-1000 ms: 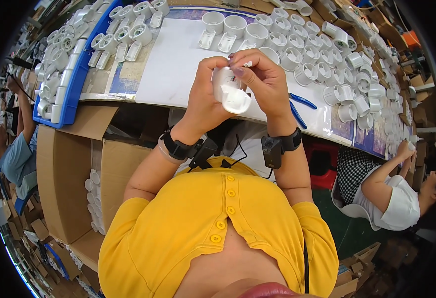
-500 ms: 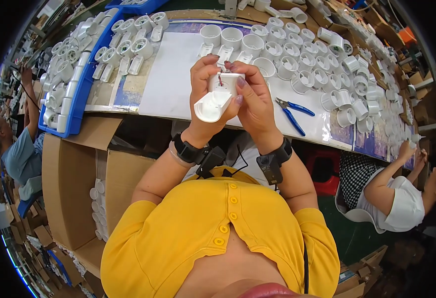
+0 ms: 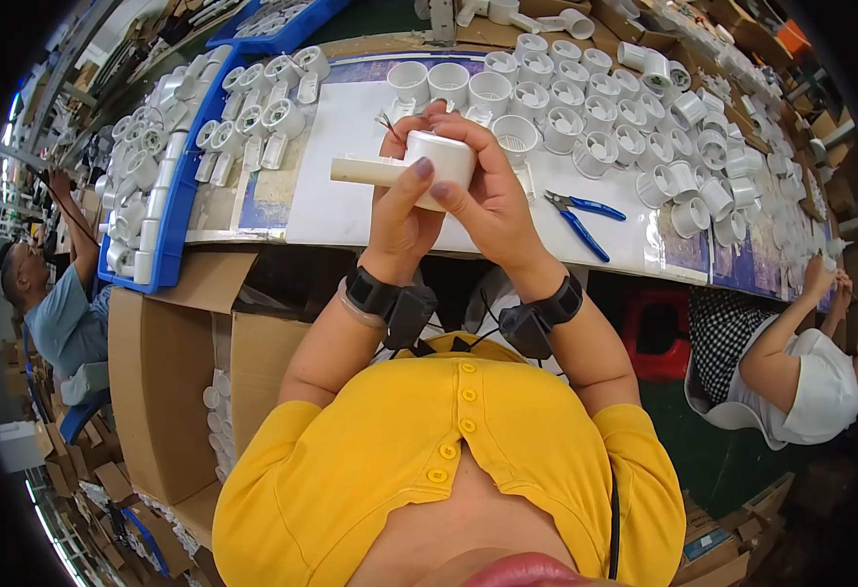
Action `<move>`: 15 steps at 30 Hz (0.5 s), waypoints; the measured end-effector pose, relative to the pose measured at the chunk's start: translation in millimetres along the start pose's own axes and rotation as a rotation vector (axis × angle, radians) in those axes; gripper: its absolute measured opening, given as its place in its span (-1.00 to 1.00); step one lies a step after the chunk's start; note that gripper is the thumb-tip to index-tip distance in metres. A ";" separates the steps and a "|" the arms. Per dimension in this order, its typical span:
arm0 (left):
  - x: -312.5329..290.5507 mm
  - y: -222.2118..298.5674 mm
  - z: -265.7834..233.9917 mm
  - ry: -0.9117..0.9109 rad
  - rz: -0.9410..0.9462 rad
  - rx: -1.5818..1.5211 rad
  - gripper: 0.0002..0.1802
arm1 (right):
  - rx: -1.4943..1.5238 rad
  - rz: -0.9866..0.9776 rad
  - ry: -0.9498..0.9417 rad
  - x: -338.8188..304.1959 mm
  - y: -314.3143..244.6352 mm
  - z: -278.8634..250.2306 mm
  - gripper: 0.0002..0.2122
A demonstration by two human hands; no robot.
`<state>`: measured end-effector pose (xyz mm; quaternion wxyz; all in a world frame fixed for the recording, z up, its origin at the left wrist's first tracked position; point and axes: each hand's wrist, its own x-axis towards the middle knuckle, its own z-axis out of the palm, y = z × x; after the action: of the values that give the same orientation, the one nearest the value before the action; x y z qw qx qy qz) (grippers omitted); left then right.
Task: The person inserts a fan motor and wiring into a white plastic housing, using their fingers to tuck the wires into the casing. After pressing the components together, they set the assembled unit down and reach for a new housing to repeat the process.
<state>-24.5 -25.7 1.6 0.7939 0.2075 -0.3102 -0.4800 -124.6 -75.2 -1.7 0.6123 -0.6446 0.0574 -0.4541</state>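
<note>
Between my two hands is a white plastic housing (image 3: 445,157), a round cup-shaped body with a handle-like stem (image 3: 362,171) pointing left. Thin wires (image 3: 387,124) stick out near my left fingers. My left hand (image 3: 404,210) wraps its left side, the thumb resting near the stem. My right hand (image 3: 492,196) grips the other side, its fingers curled over the far edge and the thumb on the near face. Blue-handled cutters (image 3: 582,220) lie on the white work sheet (image 3: 326,210), to the right of my right hand. Beyond my hands stand more white cups (image 3: 488,93).
Many white housings (image 3: 600,152) crowd the right of the table. At left, a blue tray (image 3: 170,230) is full of white parts, beside several assembled housings (image 3: 282,117). An open cardboard box (image 3: 170,382) stands below the table edge. Co-workers sit at left (image 3: 67,328) and right (image 3: 800,386).
The housing has been turned in my hands: its stem, which pointed toward me, now points left, and its closed outer side shows. The wires now poke out at the left.
</note>
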 end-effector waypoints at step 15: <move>14.4 4.3 -6.1 -0.094 0.401 0.781 -0.51 | 0.508 0.181 0.205 9.0 5.5 10.1 -0.66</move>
<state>-12.6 -36.4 4.1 0.7184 0.4055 -0.5384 -0.1723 -110.0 -74.8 0.0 0.7833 -0.4135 0.0607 -0.4602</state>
